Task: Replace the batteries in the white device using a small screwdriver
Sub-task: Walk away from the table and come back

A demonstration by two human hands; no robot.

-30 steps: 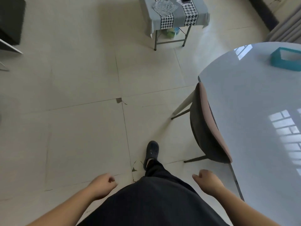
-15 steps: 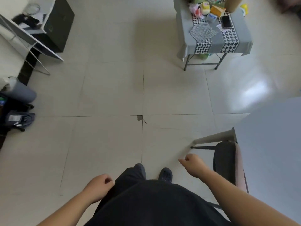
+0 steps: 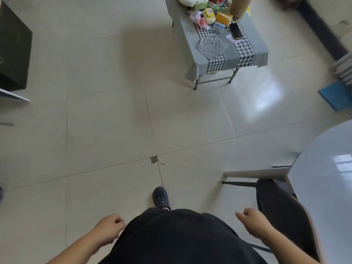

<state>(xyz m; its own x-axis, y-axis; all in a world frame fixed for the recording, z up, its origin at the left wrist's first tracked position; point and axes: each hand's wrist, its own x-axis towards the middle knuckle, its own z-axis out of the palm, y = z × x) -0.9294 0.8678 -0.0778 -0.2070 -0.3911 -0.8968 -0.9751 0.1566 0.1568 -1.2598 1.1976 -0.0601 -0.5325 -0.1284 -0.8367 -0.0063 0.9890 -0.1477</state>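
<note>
Person standing on tiled floor (image 3: 106, 130), one dark clog (image 3: 161, 197) forward. Left hand (image 3: 109, 228) and right hand (image 3: 252, 221) both loosely curled, holding nothing, at either side of the body. White device and screwdriver cannot be made out (clutter too small) on the cloth-covered surface (image 3: 245, 54) far ahead. Dark chair (image 3: 283, 210) just beside right hand.
</note>
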